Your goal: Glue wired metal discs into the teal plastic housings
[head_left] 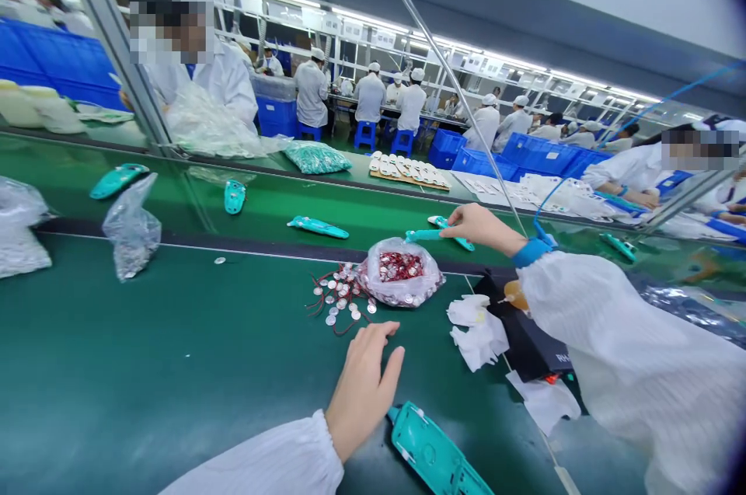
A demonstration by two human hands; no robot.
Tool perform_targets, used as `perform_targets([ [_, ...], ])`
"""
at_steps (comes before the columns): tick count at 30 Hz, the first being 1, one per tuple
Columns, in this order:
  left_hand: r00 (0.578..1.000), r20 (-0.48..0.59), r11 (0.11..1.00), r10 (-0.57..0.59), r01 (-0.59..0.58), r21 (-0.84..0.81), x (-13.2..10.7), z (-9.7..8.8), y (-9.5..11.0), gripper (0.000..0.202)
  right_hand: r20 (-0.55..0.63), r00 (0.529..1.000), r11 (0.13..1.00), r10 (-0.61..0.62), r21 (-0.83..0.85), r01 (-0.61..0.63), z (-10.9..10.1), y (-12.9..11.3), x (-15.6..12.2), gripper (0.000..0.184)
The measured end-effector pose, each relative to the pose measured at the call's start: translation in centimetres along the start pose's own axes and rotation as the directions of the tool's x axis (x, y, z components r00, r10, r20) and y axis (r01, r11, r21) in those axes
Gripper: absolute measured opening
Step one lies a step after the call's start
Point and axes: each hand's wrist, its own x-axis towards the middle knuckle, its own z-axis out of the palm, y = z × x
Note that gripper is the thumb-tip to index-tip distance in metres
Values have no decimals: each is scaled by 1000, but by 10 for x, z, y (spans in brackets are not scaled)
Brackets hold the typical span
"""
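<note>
My left hand (364, 386) rests on the green work mat (145, 339) with its fingers apart, holding nothing. Just beyond it lies a loose pile of small round metal discs with red wires (341, 294). Behind the pile sits a clear plastic bag of discs (401, 271), with red parts showing inside. My right hand (478, 227) reaches across to the moving belt and grips a slim teal plastic casing (425, 235). A second teal piece (458, 242) lies under its tip. A larger teal housing (431, 452) lies at the mat's near edge, right of my left hand.
A green conveyor belt (233, 207) runs behind the mat, carrying teal casings. Crumpled white tissue (478, 332) and a black box (524, 332) lie to the right. Co-workers in white sit at both sides, and a tray of white parts (409, 171) stands beyond the belt.
</note>
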Motion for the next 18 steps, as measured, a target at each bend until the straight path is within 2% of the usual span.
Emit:
perform_targets([
  [3, 1000, -16, 999, 19, -19, 28, 1, -1, -3, 26, 60, 997, 997, -50, 58, 46, -14, -1, 4, 17],
  [7, 999, -34, 997, 34, -32, 64, 1, 0, -5, 28, 34, 997, 992, -75, 101, 71, -48, 7, -10, 57],
  [9, 998, -34, 995, 45, -42, 88, 1, 1, -4, 29, -5, 999, 993, -53, 104, 54, -62, 12, -14, 56],
  [11, 998, -33, 991, 58, -53, 124, 2, 1, -3, 29, -51, 999, 997, -16, 80, 20, -66, 16, -11, 43],
  [14, 996, -42, 977, 74, -64, 202, 6, -3, -2, 24, -104, 994, 999, 33, -16, -35, -48, 15, 4, 26],
  [18, 995, -64, 930, 81, -52, 364, 16, -18, -6, 22, -105, 987, 984, 120, -116, -132, -1, 4, 34, 21],
])
